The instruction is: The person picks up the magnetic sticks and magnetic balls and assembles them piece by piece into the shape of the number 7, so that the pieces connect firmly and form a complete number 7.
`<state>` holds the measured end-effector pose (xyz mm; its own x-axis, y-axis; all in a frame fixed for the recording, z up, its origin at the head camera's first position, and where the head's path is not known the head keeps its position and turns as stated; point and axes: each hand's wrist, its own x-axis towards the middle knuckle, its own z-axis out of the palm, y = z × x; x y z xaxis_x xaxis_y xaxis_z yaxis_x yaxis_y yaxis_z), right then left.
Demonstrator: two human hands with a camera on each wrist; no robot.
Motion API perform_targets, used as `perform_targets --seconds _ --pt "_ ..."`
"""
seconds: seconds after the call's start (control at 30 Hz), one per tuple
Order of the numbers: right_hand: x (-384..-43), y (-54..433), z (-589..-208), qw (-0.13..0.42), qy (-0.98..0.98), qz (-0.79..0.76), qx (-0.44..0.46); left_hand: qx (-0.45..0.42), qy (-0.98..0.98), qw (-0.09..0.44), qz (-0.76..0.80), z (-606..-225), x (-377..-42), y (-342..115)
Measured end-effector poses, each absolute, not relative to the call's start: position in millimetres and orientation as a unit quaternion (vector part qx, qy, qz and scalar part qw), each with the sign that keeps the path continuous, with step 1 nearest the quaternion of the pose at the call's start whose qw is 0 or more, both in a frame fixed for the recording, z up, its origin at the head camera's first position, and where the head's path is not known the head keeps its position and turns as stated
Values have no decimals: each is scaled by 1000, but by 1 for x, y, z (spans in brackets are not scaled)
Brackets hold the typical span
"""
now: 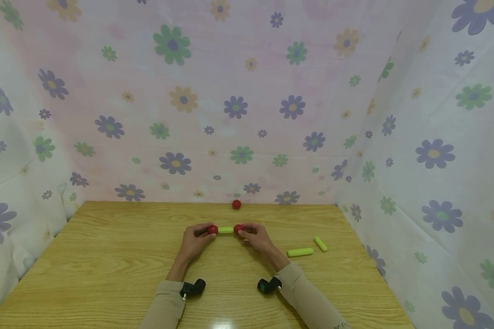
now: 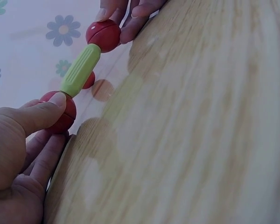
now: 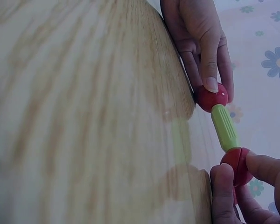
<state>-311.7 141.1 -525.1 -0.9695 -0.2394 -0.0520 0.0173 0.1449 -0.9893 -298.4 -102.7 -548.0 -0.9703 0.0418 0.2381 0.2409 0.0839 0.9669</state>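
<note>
A ribbed light-green rod (image 1: 225,230) joins two red balls, one at each end, close over the wooden table. My left hand (image 1: 194,242) pinches the left red ball (image 2: 60,112) between thumb and fingers. On the other end, the right red ball (image 3: 237,165) is pinched by my right hand (image 1: 257,237). Both balls show a groove around them in the wrist views. Farther back, a third red ball (image 1: 236,204) rests near the table's rear edge, partly hidden behind the rod in the left wrist view.
Two loose light-green rods, a longer one (image 1: 300,252) and a shorter one (image 1: 320,244), lie to the right of my right hand. Flower-printed cloth (image 1: 206,100) hangs behind the wooden table (image 1: 107,256) and along both sides. Each wrist wears a black camera.
</note>
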Motion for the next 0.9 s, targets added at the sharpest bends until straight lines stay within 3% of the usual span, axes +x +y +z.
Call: perform_targets --seconds 0.9 --pt "-302 146 -522 101 756 -641 -81 -103 -727 61 -676 -550 -299 -103"
